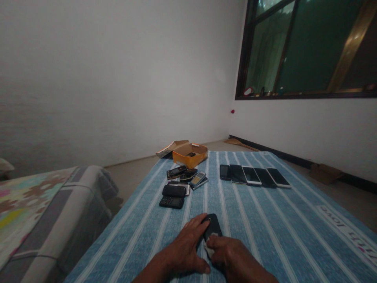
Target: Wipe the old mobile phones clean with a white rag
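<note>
A black mobile phone (216,226) lies on the striped blue cloth at the near middle. My left hand (188,243) steadies it from the left, with the fingers at its upper left edge and the thumb lower down. Pinched in my right hand (231,255) is a crumpled white tissue (211,240), pressed against the phone's surface. The lower part of the phone is hidden by my right hand.
Several older keypad phones (171,202) lie loosely at the left. Behind them stands an open orange box (188,159) with something dark inside. Several smartphones (251,175) form a row at the right. A covered bed (67,212) is on the far left.
</note>
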Demonstrator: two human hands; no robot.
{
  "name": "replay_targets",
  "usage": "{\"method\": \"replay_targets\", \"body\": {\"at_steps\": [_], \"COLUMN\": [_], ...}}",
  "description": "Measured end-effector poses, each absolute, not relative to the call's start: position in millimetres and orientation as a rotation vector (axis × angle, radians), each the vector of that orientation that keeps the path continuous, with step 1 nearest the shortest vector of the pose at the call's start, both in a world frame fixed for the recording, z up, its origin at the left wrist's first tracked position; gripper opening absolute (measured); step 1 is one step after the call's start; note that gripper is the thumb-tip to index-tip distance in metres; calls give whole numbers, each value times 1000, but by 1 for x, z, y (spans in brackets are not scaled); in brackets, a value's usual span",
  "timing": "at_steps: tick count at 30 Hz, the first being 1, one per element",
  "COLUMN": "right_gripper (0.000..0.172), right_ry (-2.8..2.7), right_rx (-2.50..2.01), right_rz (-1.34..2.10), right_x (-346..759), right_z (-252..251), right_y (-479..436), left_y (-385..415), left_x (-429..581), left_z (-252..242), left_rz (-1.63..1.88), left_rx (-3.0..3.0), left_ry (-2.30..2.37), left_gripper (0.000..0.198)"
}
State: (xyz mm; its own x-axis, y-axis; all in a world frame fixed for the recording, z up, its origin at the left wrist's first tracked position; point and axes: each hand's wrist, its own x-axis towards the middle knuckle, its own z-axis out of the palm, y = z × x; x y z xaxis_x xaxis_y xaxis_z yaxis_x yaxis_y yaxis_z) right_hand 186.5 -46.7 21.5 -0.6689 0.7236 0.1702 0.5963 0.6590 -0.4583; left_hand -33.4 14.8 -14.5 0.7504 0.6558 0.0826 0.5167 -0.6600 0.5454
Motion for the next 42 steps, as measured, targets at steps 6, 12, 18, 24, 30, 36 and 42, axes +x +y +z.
{"method": "replay_targets", "body": {"at_steps": [6,12,18,24,30,36,42], "right_gripper": [17,9,26,23,32,31,29], "right_ry": [-2473,-2414,-2240,-2201,-2165,-2159,-2112], "right_rx": [-1197,-1195,-1322,-1381,-1331,-1290,-1315], "right_rz": [445,432,365,349,289,313,343], "right_x": [186,185,179,172,173,174,166], "right_z": [17,9,1,1,-13,-15,-3], "right_y": [-45,-43,-44,-41,-32,-25,-16], "left_y": [17,15,13,8,6,9,9], "left_x": [-33,-32,-32,-26,-22,-24,-24], "left_z": [-19,-14,-9,-6,-3,-12,-17], "left_rz": [404,396,398,461,497,548,591], "left_rx": [2452,2440,2441,2420,2401,2400,2362], "left_ry": [862,870,878,935,971,963,984], "left_gripper": [122,120,112,88,76,83,91]}}
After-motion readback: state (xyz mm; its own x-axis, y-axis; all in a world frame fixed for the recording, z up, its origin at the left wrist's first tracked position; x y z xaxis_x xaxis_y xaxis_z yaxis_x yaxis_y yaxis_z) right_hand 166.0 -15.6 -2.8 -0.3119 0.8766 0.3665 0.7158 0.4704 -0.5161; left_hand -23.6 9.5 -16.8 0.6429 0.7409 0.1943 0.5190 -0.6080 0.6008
